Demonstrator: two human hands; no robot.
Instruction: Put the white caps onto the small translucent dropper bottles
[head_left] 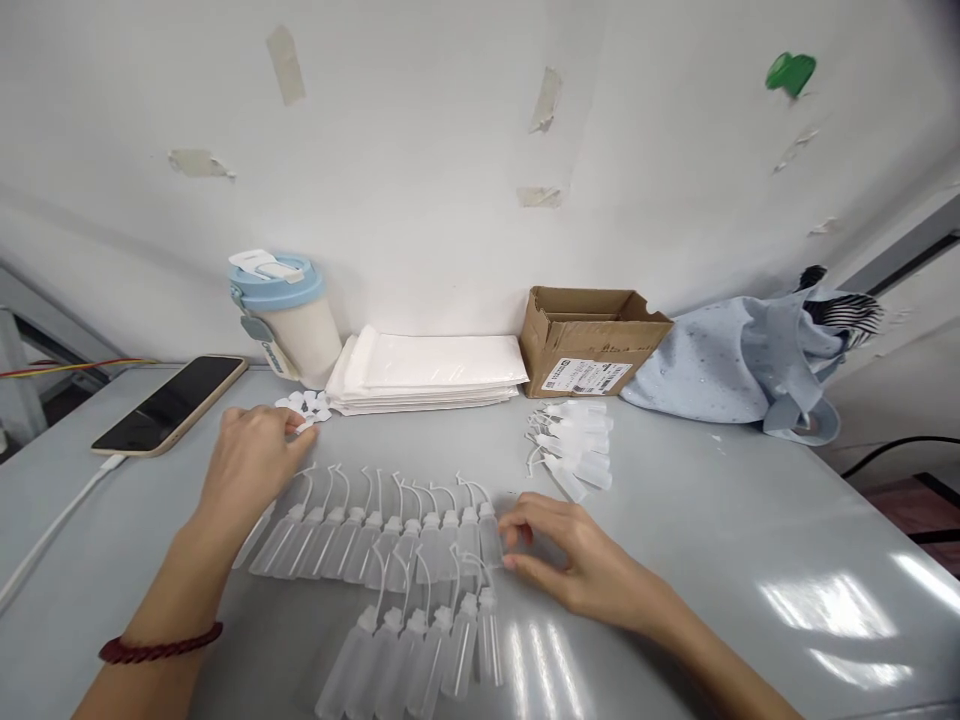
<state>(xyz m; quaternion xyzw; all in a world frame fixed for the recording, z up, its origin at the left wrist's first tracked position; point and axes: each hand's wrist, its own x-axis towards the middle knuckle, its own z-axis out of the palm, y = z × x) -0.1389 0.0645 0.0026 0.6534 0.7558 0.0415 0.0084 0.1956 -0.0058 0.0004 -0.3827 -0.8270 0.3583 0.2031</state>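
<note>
My left hand [259, 455] reaches to a small cluster of white pieces [307, 402] beside the cup. Its thumb and index finger close on one small white piece, mostly hidden by the fingers. My right hand [559, 555] rests by the right end of a row of translucent squeeze bottles [352, 540], fingers curled with a gap between thumb and index. Its fingertips are at the last bottle [490, 535]; whether they touch it I cannot tell. Nearer to me lies a second row of squeeze bottles [409, 660]. Thin strap-like stems curve up from the bottle tops.
More small bottles [574, 445] lie in a pile before an open cardboard box [592, 345]. White padded envelopes [435, 365] are stacked along the wall. At left are a lidded cup [289, 320] and a phone [172, 405] on a cable; a light-blue bag [720, 360] lies right.
</note>
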